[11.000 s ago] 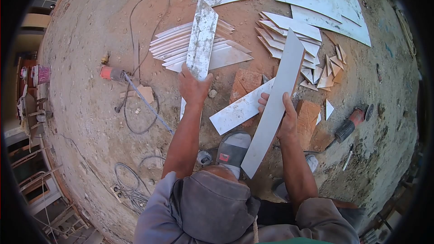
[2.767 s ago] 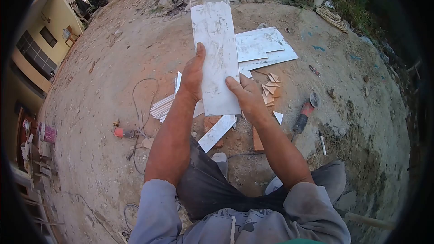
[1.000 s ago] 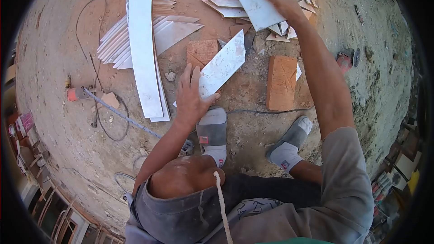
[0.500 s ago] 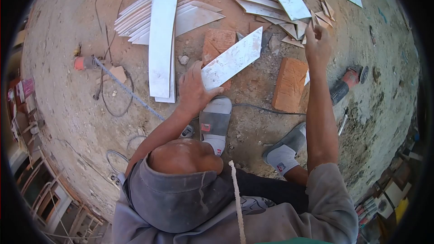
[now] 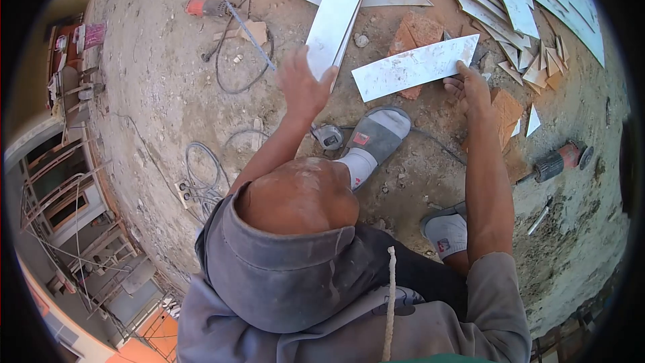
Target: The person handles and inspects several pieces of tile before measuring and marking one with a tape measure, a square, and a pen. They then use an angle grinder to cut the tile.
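My right hand point(image 5: 468, 89) grips the right end of a short white tile strip point(image 5: 416, 66), cut at a slant, which is held over a reddish brick point(image 5: 415, 35). My left hand point(image 5: 304, 85) has its fingers spread at the lower end of a long white strip point(image 5: 339, 10); whether it touches the strip is unclear. A second brick point(image 5: 502, 118) lies partly behind my right forearm. Just below my left hand, a tape measure point(image 5: 328, 137) rests on the ground beside my sandalled foot point(image 5: 381, 136).
An angle grinder point(image 5: 563, 161) lies at the right, another red power tool point(image 5: 205, 6) at the upper left. Stacked cut pieces point(image 5: 477, 0) and small offcuts point(image 5: 547, 64) sit at the upper right. Cables point(image 5: 201, 161) loop over the ground at the left.
My left hand has let go of the short strip and moved left to the long strip. My right hand has come from the offcuts and taken hold of the short strip. The view has shifted.
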The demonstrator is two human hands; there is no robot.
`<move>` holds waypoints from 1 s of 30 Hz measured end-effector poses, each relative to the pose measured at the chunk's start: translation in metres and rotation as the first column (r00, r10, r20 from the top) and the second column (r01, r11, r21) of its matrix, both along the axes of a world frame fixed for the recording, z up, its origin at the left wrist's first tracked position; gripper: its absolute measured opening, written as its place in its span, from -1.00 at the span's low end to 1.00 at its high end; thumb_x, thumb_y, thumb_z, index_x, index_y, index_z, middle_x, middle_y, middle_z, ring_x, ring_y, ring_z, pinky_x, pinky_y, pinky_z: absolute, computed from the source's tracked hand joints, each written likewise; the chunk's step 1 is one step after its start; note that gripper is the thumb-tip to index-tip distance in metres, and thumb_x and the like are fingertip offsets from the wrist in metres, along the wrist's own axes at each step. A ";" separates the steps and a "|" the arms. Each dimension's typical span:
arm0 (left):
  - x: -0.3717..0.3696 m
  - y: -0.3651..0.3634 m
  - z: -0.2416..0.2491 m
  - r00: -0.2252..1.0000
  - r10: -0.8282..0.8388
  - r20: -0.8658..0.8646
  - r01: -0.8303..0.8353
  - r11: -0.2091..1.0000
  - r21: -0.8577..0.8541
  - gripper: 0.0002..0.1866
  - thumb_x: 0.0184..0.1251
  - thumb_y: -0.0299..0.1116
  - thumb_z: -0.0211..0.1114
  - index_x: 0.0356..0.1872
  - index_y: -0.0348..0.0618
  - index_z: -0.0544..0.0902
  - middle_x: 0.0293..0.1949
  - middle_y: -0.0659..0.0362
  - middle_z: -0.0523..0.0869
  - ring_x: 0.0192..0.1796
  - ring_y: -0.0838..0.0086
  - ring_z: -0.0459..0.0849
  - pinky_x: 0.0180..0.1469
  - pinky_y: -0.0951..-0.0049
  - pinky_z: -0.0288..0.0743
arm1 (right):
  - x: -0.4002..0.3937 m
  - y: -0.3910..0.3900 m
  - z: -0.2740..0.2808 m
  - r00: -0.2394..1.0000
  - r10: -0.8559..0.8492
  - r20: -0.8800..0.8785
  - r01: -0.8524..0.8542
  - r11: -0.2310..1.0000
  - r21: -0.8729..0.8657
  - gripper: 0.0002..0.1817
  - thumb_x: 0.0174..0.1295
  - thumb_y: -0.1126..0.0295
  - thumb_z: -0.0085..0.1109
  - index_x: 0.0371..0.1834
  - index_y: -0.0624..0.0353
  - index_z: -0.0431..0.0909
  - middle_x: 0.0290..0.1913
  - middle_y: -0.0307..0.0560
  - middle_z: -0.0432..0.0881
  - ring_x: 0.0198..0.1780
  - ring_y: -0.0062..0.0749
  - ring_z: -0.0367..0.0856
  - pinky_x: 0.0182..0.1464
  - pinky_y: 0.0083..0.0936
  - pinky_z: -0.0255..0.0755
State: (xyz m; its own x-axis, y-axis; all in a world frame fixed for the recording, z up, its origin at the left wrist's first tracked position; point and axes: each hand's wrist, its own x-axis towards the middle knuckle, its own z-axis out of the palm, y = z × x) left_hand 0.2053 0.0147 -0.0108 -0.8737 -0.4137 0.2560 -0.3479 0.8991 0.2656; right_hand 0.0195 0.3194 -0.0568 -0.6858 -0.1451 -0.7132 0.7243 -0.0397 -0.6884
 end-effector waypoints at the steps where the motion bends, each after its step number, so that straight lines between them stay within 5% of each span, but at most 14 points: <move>1: 0.010 -0.017 -0.001 0.996 0.086 -0.034 -0.085 0.996 0.012 -0.17 0.11 0.00 0.48 0.29 -0.32 0.36 0.24 -0.18 0.42 0.31 -0.06 0.36 0.30 -0.13 0.19 | 0.001 0.001 -0.003 1.000 0.013 -0.007 -0.013 1.000 0.012 -0.64 0.42 0.23 0.12 0.02 0.36 0.50 -0.15 0.02 0.66 -0.34 -0.37 0.68 -0.34 -0.56 0.63; 5: 0.056 -0.043 -0.004 0.956 0.281 0.089 -0.280 0.960 -0.014 -0.19 0.16 0.08 0.44 0.19 -0.43 0.42 0.03 -0.20 0.58 0.11 -0.08 0.52 0.19 0.09 0.37 | 0.010 0.003 0.015 0.997 0.038 -0.064 -0.032 0.996 0.085 -0.63 0.40 0.23 0.14 0.01 0.37 0.52 -0.17 -0.01 0.66 -0.32 -0.41 0.67 -0.32 -0.55 0.60; 7: 0.070 -0.032 0.013 0.847 0.386 0.364 -0.488 0.837 0.248 -0.24 0.19 0.16 0.39 0.04 -0.46 0.54 -0.11 -0.20 0.67 0.00 0.00 0.64 0.08 0.15 0.46 | 0.025 0.004 0.012 0.994 0.021 -0.105 -0.010 0.995 0.104 -0.62 0.39 0.22 0.15 0.02 0.37 0.52 -0.17 -0.01 0.66 -0.32 -0.42 0.66 -0.32 -0.56 0.58; 9: 0.085 -0.023 0.004 0.784 0.265 0.562 -0.542 0.734 0.409 -0.30 0.21 0.21 0.34 -0.10 -0.40 0.63 -0.23 -0.14 0.74 -0.15 0.10 0.72 -0.05 0.20 0.53 | 0.044 0.012 0.020 0.986 -0.012 -0.166 0.032 0.993 0.114 -0.60 0.35 0.20 0.18 0.02 0.36 0.53 -0.19 0.00 0.66 -0.36 -0.45 0.63 -0.31 -0.56 0.53; 11: 0.094 -0.005 -0.009 0.748 0.119 0.653 -0.495 0.756 0.430 -0.40 0.27 0.17 0.30 -0.22 -0.33 0.69 -0.31 -0.09 0.76 -0.23 0.16 0.73 -0.09 0.21 0.53 | 0.055 0.021 0.020 0.991 -0.030 -0.127 0.037 0.998 0.056 -0.62 0.35 0.21 0.17 0.00 0.35 0.54 -0.22 -0.01 0.67 -0.37 -0.44 0.63 -0.32 -0.55 0.53; 13: 0.094 0.006 -0.019 0.807 0.127 0.577 -0.487 0.695 0.529 -0.47 0.35 0.12 0.24 -0.24 -0.28 0.71 -0.36 -0.04 0.75 -0.27 0.19 0.70 -0.13 0.21 0.52 | 0.056 0.026 0.022 0.987 -0.043 -0.152 0.061 0.992 0.114 -0.62 0.33 0.20 0.16 -0.06 0.36 0.56 -0.27 -0.04 0.68 -0.35 -0.46 0.65 -0.29 -0.53 0.55; 15: 0.097 -0.007 -0.041 0.835 0.071 0.545 -0.423 0.716 0.556 -0.51 0.45 0.02 0.16 -0.26 -0.30 0.71 -0.41 -0.04 0.74 -0.33 0.23 0.69 -0.19 0.23 0.49 | 0.058 0.026 0.029 0.957 0.160 -0.242 -0.077 0.944 0.321 -0.61 0.26 0.17 0.17 -0.10 0.34 0.59 -0.28 0.04 0.71 -0.28 -0.30 0.71 -0.20 -0.38 0.57; 17: 0.094 -0.004 -0.039 0.866 0.052 0.498 -0.402 0.664 0.630 -0.52 0.50 -0.02 0.10 -0.25 -0.30 0.72 -0.40 0.01 0.74 -0.31 0.31 0.68 -0.21 0.27 0.47 | 0.067 0.020 0.031 0.796 0.440 -0.416 -0.175 0.825 0.537 -0.60 0.20 0.13 0.15 -0.14 0.29 0.62 -0.28 0.15 0.72 -0.19 -0.09 0.72 -0.08 -0.22 0.55; 20: 0.096 0.007 -0.017 0.930 0.042 0.366 -0.295 0.681 0.670 -0.51 0.54 -0.03 0.06 -0.24 -0.30 0.72 -0.34 0.06 0.74 -0.25 0.38 0.67 -0.21 0.32 0.46 | 0.085 0.011 0.049 0.702 0.566 -0.433 -0.313 0.791 0.526 -0.62 0.22 0.14 0.14 -0.16 0.27 0.62 -0.31 0.14 0.70 -0.23 -0.05 0.71 -0.10 -0.22 0.55; 22: 0.108 -0.015 -0.027 0.960 0.064 0.273 -0.249 0.643 0.724 -0.50 0.52 0.07 0.09 -0.06 -0.23 0.67 -0.27 0.13 0.69 -0.25 0.48 0.61 -0.17 0.36 0.50 | 0.095 0.007 0.060 0.691 0.595 -0.409 -0.335 0.766 0.549 -0.66 0.21 0.16 0.12 -0.20 0.26 0.60 -0.29 0.19 0.70 -0.18 0.04 0.70 -0.08 -0.15 0.53; 24: 0.094 -0.013 -0.010 0.926 0.300 0.229 -0.338 0.390 0.856 -0.51 0.58 0.00 0.01 0.14 -0.23 0.58 -0.30 0.15 0.65 -0.23 0.42 0.59 -0.18 0.34 0.51 | 0.108 0.002 0.067 0.675 0.581 -0.455 -0.312 0.784 0.537 -0.69 0.19 0.20 0.11 -0.22 0.24 0.59 -0.27 0.25 0.68 -0.15 0.15 0.66 -0.07 -0.05 0.49; 26: 0.079 -0.018 0.020 0.941 0.290 0.177 -0.255 0.261 0.931 -0.44 0.57 0.06 0.02 0.32 -0.16 0.42 -0.36 0.21 0.56 -0.30 0.45 0.55 -0.23 0.37 0.55 | 0.113 0.011 0.079 0.527 0.701 -0.481 -0.441 0.709 0.551 -0.68 0.21 0.18 0.10 -0.21 0.26 0.56 -0.28 0.27 0.65 -0.15 0.18 0.64 -0.07 0.00 0.46; 28: 0.060 -0.016 0.048 0.945 0.314 0.091 -0.136 0.124 0.983 -0.39 0.56 0.11 0.00 0.38 -0.14 0.36 -0.41 0.26 0.46 -0.36 0.50 0.51 -0.32 0.41 0.56 | 0.103 0.041 0.095 0.272 0.828 -0.490 -0.504 0.557 0.661 -0.70 0.23 0.19 0.07 -0.20 0.22 0.56 -0.30 0.23 0.65 -0.17 0.16 0.64 -0.10 0.01 0.46; 30: 0.036 0.000 0.075 0.960 0.274 0.061 -0.082 0.066 0.994 -0.39 0.56 0.10 -0.01 0.40 -0.14 0.33 -0.42 0.26 0.45 -0.37 0.52 0.49 -0.33 0.42 0.56 | 0.082 0.105 0.129 0.171 0.945 -0.279 -0.558 0.326 0.763 -0.72 0.24 0.21 0.04 -0.19 0.18 0.56 -0.28 0.18 0.66 -0.18 0.14 0.64 -0.14 0.02 0.47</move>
State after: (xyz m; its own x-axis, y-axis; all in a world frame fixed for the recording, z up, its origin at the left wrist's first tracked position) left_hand 0.2415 0.0146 0.0646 -0.7359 -0.5125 -0.4425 -0.3362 -0.2907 0.8958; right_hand 0.1013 0.4248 0.0726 -0.6159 -0.7130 -0.3352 -0.4128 0.6544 -0.6335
